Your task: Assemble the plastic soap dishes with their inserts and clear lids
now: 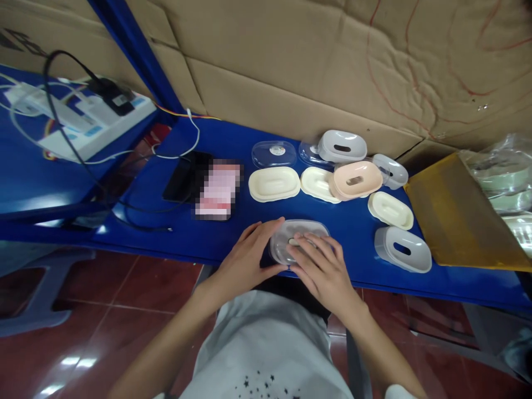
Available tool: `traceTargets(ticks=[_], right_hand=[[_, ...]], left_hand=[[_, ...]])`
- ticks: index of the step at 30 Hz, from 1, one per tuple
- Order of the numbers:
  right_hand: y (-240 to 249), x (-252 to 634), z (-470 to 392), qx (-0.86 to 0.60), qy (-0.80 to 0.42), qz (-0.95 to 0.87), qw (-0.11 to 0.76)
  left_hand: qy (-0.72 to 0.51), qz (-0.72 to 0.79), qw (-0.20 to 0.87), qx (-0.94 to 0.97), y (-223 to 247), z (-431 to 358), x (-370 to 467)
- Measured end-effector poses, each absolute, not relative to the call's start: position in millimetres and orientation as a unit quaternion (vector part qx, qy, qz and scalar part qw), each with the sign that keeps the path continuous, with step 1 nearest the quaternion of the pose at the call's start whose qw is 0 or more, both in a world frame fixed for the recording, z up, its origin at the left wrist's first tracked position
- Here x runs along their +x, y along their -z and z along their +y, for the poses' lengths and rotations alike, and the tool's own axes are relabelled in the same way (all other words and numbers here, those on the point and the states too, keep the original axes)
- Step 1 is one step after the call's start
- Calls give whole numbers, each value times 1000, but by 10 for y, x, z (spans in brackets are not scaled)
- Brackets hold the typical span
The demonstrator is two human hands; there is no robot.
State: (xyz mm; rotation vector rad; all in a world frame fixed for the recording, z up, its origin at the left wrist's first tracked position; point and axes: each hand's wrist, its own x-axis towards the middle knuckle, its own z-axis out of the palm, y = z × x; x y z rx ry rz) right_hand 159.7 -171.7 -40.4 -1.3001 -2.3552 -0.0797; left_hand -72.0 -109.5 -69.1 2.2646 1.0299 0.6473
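Observation:
In front of me at the table's near edge sits a grey oval plastic box (297,226) with a clear top. My left hand (249,252) is closed around its left end, the thumb along the near side and the fingers toward the far side. Over the right part of the same box curls my right hand (322,266), fingers on top and thumb at the near edge. The fingers hide much of the top. Just beyond lie a cream oval insert (274,184), a second cream insert (318,183) and a peach oval box (357,180) with a slot, partly over that insert.
Behind are clear lids (266,154) and a white slotted box (343,145). To the right are another cream insert (390,210), a grey slotted box (403,249) and a carton (465,216) beside bagged parts. Leftward lie a phone (218,189) and a power strip (103,127) with cables.

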Motion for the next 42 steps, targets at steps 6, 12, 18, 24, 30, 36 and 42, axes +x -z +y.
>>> traceTargets(ticks=[6,12,18,24,30,36,42], right_hand=[[390,1697,-1673,-445,19,-883,148],[372,1756,-1623,-416,4,-901,124],[295,1806,-1618,-396,5,-913,102],[427,1735,-1631,-415,21,-900,132],[539,1732,-1683,-433,30,-886,162],[519,1723,-1643,-444,-52,-870,210],[335,2292,-1776,-558,-41,-768,312]], left_hand=[[-237,387,280,846,686,-1088,-715],[-233,394,281,844,678,-1094,-717],[-233,392,270,848,718,-1099,-707],[-232,393,270,848,731,-1100,-708],[-230,388,268,851,689,-1100,-690],[-237,391,263,849,713,-1093,-717],[-264,410,242,839,740,-1137,-724]])
